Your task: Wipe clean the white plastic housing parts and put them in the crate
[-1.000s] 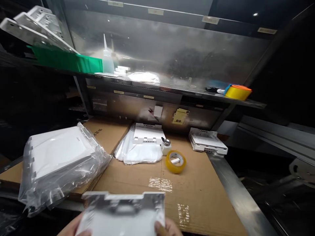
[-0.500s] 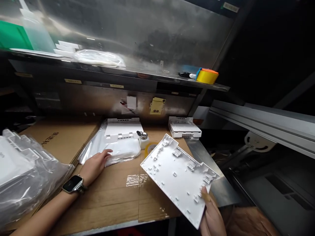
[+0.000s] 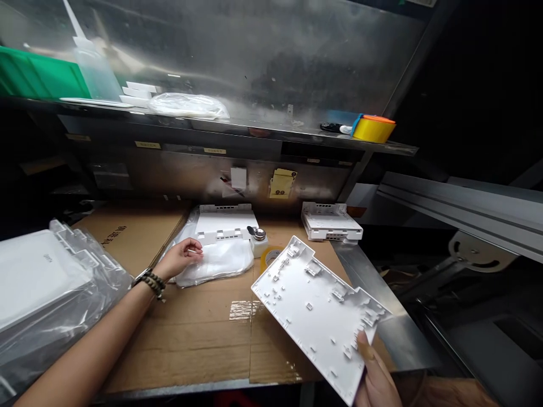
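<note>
My right hand (image 3: 375, 370) grips the lower right corner of a white plastic casing half (image 3: 311, 316), thumb on its inner face. The casing is tilted, its clips and small posts facing me. My left hand (image 3: 182, 259) wears a beaded bracelet (image 3: 153, 282); its fingers are curled together at a stack of clear plastic bags (image 3: 224, 263). Whether a bag is pinched between the fingertips is too small to tell. On the back of that stack rests another white casing part (image 3: 227, 222).
A white dispenser bottle with metal top (image 3: 258, 240) and a yellow tape roll (image 3: 271, 257) stand mid-table. Stacked casings (image 3: 332, 222) sit at the back right. Bagged white units (image 3: 46, 271) lie left beside flat cardboard (image 3: 127, 226). A metal shelf (image 3: 263, 130) runs above.
My left hand's fingers have gone from stretched out to curled in at the bags, with the wrist turned. The right hand still holds the casing. The view has shifted slightly left.
</note>
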Demonstrator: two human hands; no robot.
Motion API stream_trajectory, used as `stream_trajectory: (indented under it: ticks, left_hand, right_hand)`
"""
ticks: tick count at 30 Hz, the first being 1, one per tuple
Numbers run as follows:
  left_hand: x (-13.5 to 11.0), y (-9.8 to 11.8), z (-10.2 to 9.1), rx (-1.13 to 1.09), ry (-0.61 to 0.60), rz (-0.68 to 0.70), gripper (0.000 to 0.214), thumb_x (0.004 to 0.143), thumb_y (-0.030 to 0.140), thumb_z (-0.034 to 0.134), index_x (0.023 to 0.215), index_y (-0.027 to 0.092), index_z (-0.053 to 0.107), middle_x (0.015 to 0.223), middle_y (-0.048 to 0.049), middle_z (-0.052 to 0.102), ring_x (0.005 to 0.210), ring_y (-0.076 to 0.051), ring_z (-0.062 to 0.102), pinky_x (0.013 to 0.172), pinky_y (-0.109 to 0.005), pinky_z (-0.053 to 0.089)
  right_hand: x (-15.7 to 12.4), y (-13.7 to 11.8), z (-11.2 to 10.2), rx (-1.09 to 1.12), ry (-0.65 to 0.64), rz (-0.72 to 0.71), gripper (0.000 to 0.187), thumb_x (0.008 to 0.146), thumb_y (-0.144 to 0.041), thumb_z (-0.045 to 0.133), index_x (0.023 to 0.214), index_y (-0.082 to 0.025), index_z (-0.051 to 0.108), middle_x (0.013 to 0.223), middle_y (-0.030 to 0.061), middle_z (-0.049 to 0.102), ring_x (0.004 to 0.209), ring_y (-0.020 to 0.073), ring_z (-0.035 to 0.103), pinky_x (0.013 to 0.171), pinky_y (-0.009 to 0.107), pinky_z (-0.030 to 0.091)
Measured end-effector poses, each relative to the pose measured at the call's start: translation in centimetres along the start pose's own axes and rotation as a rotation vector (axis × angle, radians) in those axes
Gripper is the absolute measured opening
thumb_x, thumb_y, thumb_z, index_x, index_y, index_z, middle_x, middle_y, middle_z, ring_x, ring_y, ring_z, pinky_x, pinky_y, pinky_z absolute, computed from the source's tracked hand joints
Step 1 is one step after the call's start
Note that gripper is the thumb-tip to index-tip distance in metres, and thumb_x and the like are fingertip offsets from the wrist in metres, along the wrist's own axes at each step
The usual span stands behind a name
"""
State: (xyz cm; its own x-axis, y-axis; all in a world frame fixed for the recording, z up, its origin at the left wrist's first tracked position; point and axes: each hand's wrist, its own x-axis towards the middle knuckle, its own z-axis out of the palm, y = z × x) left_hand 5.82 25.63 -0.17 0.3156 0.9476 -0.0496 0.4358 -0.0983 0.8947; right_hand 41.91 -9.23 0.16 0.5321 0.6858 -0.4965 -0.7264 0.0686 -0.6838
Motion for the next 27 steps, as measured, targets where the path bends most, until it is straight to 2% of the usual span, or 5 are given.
stream_trajectory:
  ticks: [6,13,18,23,27]
  left_hand:
    - [0.6,0.8,0.0,-0.013,-0.049,-0.093,0.023,0.092,0.026,0.073,0.111,0.016,0.065,0.1,-0.0032,0.069,0.081,-0.017,0.067,0.073,-0.035,0.06]
    - [1.4,1.9,-0.9,-0.246,-0.094,-0.183,0.025,0.096,0.031,0.068,0.115,0.016,0.065,0.108,-0.0059,0.069,0.088,-0.019,0.069,0.075,-0.036,0.061]
    - [0.5,4.0,-0.5,-0.326,-0.148,-0.143,0.02,0.095,0.028,0.069,0.11,0.015,0.066,0.101,-0.004,0.069,0.083,-0.017,0.068,0.074,-0.035,0.061]
    - [-4.3,7.0,3.3,-0.366,-0.363,0.022,0.024,0.089,0.025,0.077,0.107,0.016,0.064,0.092,-0.001,0.072,0.083,-0.018,0.07,0.082,-0.04,0.06]
    - [-6.9,6.4,8.0,-0.309,-0.427,0.141,0.022,0.085,0.026,0.081,0.096,0.016,0.065,0.088,-0.0001,0.071,0.084,-0.018,0.07,0.084,-0.04,0.059]
  right_hand:
    - [0.7,0.9,-1.4,-0.115,0.018,0.102,0.106,0.073,-0.063,0.084,0.156,-0.015,0.04,0.121,0.0166,0.077,0.12,0.0375,0.07,0.106,0.053,0.054]
    - [1.4,1.5,-1.6,-0.268,0.052,0.119,0.087,0.073,-0.077,0.074,0.136,-0.016,0.066,0.114,0.0149,0.08,0.124,0.0393,0.067,0.107,0.053,0.053]
    - [1.8,1.9,-1.1,-0.184,-0.103,0.115,0.071,0.074,-0.072,0.076,0.122,-0.021,0.074,0.105,0.01,0.082,0.116,0.0373,0.072,0.1,0.05,0.058]
    - [0.5,3.8,2.3,-0.12,-0.358,0.146,0.053,0.075,-0.06,0.082,0.109,-0.019,0.078,0.093,0.008,0.082,0.098,0.0318,0.077,0.09,0.044,0.06]
    - [-0.2,7.3,7.4,-0.115,-0.536,0.183,0.055,0.073,-0.061,0.084,0.105,-0.016,0.079,0.091,0.0096,0.081,0.094,0.0319,0.077,0.087,0.042,0.058]
